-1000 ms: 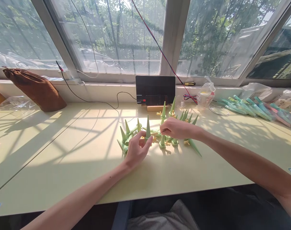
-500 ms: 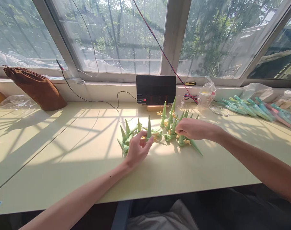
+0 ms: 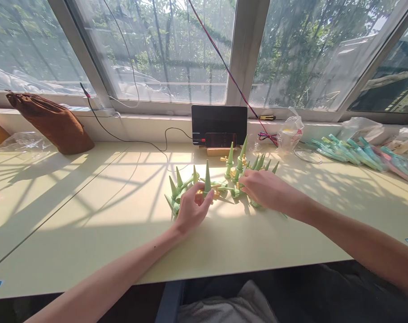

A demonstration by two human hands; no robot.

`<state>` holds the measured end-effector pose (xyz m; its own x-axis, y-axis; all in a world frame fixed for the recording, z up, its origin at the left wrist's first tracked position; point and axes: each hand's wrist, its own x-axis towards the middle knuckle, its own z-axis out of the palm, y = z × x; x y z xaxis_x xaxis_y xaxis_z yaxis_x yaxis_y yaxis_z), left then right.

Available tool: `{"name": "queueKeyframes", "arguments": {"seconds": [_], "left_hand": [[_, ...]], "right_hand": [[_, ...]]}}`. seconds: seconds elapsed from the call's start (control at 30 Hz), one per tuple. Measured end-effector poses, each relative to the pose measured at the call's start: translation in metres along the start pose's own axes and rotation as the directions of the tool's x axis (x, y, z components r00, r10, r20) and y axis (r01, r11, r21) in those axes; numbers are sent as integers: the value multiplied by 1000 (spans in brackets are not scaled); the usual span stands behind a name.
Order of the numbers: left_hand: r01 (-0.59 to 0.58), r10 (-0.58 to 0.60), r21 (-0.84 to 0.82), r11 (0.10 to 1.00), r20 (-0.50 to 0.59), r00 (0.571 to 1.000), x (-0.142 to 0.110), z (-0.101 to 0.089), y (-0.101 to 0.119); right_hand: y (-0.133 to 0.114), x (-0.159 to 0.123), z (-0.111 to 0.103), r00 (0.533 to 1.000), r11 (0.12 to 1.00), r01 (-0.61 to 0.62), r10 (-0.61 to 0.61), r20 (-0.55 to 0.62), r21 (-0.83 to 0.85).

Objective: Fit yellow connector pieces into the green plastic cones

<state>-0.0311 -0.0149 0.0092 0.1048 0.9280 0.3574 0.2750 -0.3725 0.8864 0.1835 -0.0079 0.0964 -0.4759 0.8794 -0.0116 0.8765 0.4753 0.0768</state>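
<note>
Several green cone-shaped plastic spikes (image 3: 207, 177) with small yellow fittings stand and lie in a cluster on the pale yellow table (image 3: 123, 215). My left hand (image 3: 189, 208) is curled at the cluster's near left side, pinching a small yellow-tipped piece between thumb and fingers. My right hand (image 3: 264, 189) rests palm down on the right part of the cluster, fingers bent over the spikes lying there; what is under them is hidden.
A black screen (image 3: 219, 124) with a phone in front stands behind the spikes. A brown pouch (image 3: 52, 123) lies far left. Clear plastic bags (image 3: 289, 130) and teal packaged items (image 3: 355, 152) sit at the right. Cables run along the window sill.
My right hand moved from the cluster's middle out to the right, then came back down onto the right-hand spikes. My left hand has stayed in place.
</note>
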Motion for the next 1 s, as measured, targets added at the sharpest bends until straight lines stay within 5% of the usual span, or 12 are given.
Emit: {"name": "queueKeyframes", "arguments": {"seconds": [0.17,0.37,0.77,1.0], "left_hand": [[19,-19,-16,1000,-32,999,2,-1,2],[48,-50,-40,998,-47,998,2,-1,4],[59,-62,-56,997,-67,996,3,-2,4],[74,-83,-84,994,-107,991,2,-2,1]], "right_hand": [[-19,18,36,992,997,-73,71,103,11],[-26,25,61,992,991,-120,118,51,50],[-40,14,59,981,957,-193,195,12,219],[-53,8,62,989,951,-114,137,-60,287]]}}
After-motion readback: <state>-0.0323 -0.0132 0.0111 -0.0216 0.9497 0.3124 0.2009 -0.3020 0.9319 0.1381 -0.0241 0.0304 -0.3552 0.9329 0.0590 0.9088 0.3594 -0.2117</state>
